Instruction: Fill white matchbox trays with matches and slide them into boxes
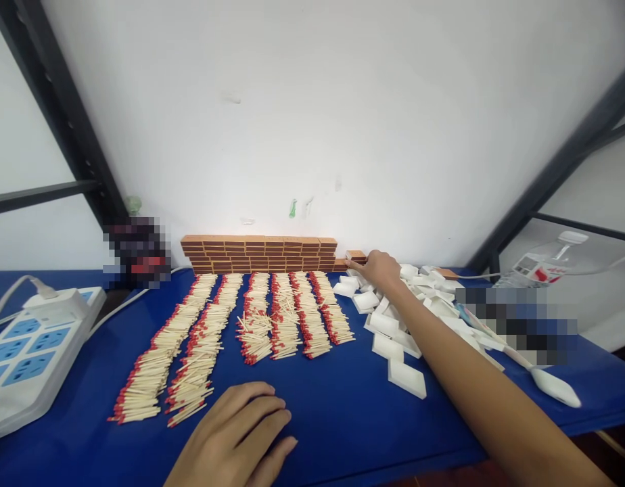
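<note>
My right hand (382,269) reaches far across the blue table (343,412) to the wall, its fingers pinched on a small brown matchbox (356,256) at the right end of a stacked wall of brown matchboxes (259,253). In front of that stack lie several rows of red-tipped matches (251,318). My left hand (236,436) rests flat on the table near the front edge, fingers apart, holding nothing. Under and beside my right forearm lies a heap of white inner trays (394,331).
A white and blue power strip (23,345) with a cable sits at the left. A clear plastic bottle (546,260) lies at the back right, with a white long-handled object (546,382) in front. Black shelf struts frame both sides.
</note>
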Motion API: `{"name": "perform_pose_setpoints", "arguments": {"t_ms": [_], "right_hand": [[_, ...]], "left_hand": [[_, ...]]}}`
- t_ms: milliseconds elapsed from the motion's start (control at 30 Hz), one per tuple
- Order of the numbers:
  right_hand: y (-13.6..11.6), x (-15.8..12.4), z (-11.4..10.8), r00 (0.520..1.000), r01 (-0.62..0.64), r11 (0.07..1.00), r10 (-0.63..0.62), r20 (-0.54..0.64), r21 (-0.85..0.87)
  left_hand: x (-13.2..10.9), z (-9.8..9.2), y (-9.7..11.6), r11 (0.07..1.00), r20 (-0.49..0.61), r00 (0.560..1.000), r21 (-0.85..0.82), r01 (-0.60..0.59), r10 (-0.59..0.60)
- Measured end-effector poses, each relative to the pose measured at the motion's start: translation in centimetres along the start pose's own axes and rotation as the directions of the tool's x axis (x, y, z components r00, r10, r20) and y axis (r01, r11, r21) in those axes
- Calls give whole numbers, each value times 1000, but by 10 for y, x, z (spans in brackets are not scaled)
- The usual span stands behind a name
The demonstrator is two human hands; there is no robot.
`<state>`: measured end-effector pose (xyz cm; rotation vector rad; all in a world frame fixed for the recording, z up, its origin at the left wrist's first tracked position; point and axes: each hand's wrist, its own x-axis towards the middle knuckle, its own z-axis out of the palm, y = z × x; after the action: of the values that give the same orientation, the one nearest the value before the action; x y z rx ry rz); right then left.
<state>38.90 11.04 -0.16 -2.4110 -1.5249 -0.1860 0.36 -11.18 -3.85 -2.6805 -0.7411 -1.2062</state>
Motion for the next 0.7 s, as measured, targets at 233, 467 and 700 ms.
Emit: {"name": "perform_pose_setpoints", "arguments": {"t_ms": [233, 467, 700], "right_hand": [[-3, 4, 4, 999, -31, 998, 32, -14, 49], [21, 13, -13, 995, -94, 995, 95, -10, 43], [47, 22, -4, 991, -83, 996, 85, 101, -21]], "left_hand": [[-2, -1, 0, 1000, 30, 1000, 7, 1, -1], [0, -1, -1, 1000, 15, 1000, 10, -8, 8], [2, 0, -1, 999, 6, 999, 36, -34, 33]]}}
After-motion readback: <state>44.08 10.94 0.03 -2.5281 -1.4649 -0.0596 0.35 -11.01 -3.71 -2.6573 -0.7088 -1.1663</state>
